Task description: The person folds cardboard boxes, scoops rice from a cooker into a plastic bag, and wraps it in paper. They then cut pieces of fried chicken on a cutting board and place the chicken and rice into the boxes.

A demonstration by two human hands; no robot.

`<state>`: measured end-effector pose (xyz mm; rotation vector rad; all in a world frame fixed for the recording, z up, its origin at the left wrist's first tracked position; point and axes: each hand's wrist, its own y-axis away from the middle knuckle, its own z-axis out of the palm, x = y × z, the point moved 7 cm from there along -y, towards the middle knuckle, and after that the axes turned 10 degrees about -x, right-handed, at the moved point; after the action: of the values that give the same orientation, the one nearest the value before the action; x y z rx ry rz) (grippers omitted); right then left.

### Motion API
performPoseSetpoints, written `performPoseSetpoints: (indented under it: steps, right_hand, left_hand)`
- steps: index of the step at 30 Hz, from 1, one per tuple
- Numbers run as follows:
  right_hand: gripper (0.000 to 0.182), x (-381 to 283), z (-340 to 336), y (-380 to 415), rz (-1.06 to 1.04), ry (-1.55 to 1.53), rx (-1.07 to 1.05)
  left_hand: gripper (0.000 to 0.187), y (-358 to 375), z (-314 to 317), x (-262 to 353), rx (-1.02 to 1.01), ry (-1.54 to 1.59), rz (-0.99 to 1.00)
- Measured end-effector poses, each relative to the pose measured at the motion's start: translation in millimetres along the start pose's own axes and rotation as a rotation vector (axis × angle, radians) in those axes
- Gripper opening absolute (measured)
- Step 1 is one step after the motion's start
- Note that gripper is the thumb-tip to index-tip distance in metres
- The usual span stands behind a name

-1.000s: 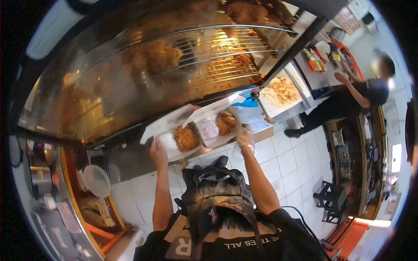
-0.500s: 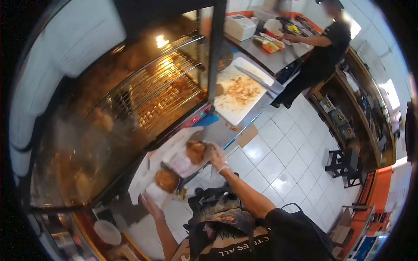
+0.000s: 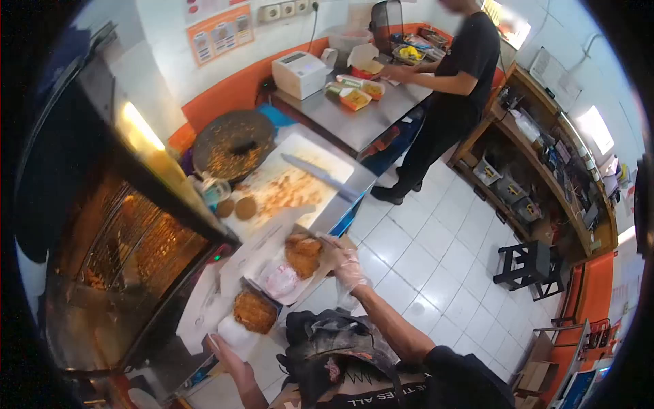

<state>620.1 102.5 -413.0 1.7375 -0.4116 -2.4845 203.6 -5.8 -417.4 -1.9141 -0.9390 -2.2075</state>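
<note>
Two open white cardboard takeaway boxes are held side by side in front of me. In the farther box (image 3: 238, 255) lie a piece of fried chicken (image 3: 304, 255) and a white paper-wrapped bundle with pink print (image 3: 278, 278). Another fried chicken piece (image 3: 255, 312) and a plain white bundle (image 3: 237, 337) fill the nearer box (image 3: 194, 310). My right hand (image 3: 345, 267), in a clear plastic glove, grips the farther box's right side. Bare, my left hand (image 3: 230, 361) holds the nearer box at its lower left edge, its fingers partly hidden underneath.
A white cutting board (image 3: 313, 160) with crumbs and a knife (image 3: 320, 176) lies ahead, beside a stone mortar (image 3: 235, 146). The lit glass display cabinet (image 3: 136, 252) stands at left. A co-worker (image 3: 463, 75) handles food boxes at the steel table (image 3: 334, 123). Black stools (image 3: 524, 262) stand right.
My view has swung left to right, away from the cabinet, bringing the mortar and wall into sight. Both boxes have moved along with my hands, still gripped.
</note>
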Motion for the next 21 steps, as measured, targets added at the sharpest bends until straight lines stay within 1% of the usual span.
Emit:
performPoseSetpoints:
  steps: [1, 3, 5, 7, 9, 10, 11, 13, 14, 15, 16, 17, 18, 19, 20, 21]
  right_hand:
    - [0.037, -11, -32, -11, -0.008, 0.009, 0.005]
    - [0.044, -39, -105, -38, -0.148, 0.116, 0.05]
    - [0.046, -76, -155, -51, -0.117, -0.001, 0.149]
    - [0.051, -115, -195, -70, -0.122, -0.022, 0.188]
    - [0.051, -144, -230, -88, -0.11, 0.029, 0.312]
    - [0.051, -164, -239, -102, -0.1, 0.07, 0.225]
    - [0.051, -166, -258, -116, -0.096, 0.078, 0.22]
    - [0.05, -171, -291, -154, -0.109, 0.027, 0.243]
    - [0.049, -177, -295, -166, -0.076, 0.058, 0.228]
    - [0.049, -172, -307, -185, -0.067, 0.058, 0.229]
    - [0.048, -155, -328, -202, -0.046, 0.034, 0.275]
    - [0.048, -160, -335, -212, -0.034, 0.015, 0.319]
    - [0.048, -170, -335, -223, -0.038, -0.006, 0.26]
    - [0.049, -189, -321, -230, -0.037, -0.031, 0.202]
    - [0.049, -180, -331, -247, -0.002, -0.076, 0.207]
    - [0.049, -180, -333, -256, 0.005, -0.081, 0.208]
  left_hand:
    - [0.069, -2, 41, 4, -0.06, 0.005, 0.017]
    - [0.065, -7, 122, 10, -0.172, 0.024, 0.052]
    - [0.063, -27, 196, -4, -0.275, 0.198, 0.036]
    - [0.064, -50, 269, -7, -0.358, 0.147, 0.101]
    - [0.063, -62, 337, -10, -0.333, 0.156, 0.016]
    - [0.059, -82, 365, -22, -0.467, 0.156, 0.036]
    - [0.059, -93, 386, -33, -0.46, 0.162, 0.031]
    - [0.055, -114, 433, -37, -0.449, 0.147, 0.109]
    - [0.054, -121, 446, -32, -0.452, 0.07, 0.189]
    - [0.054, -129, 457, -32, -0.448, 0.066, 0.182]
    - [0.055, -127, 464, -23, -0.402, -0.07, 0.204]
    - [0.056, -128, 476, -13, -0.357, -0.196, 0.23]
    - [0.056, -133, 496, -7, -0.357, -0.181, 0.234]
    - [0.057, -139, 507, -9, -0.327, -0.111, 0.151]
    - [0.058, -143, 507, -16, -0.295, -0.057, 0.06]
    - [0.058, -150, 509, -19, -0.292, -0.065, 0.057]
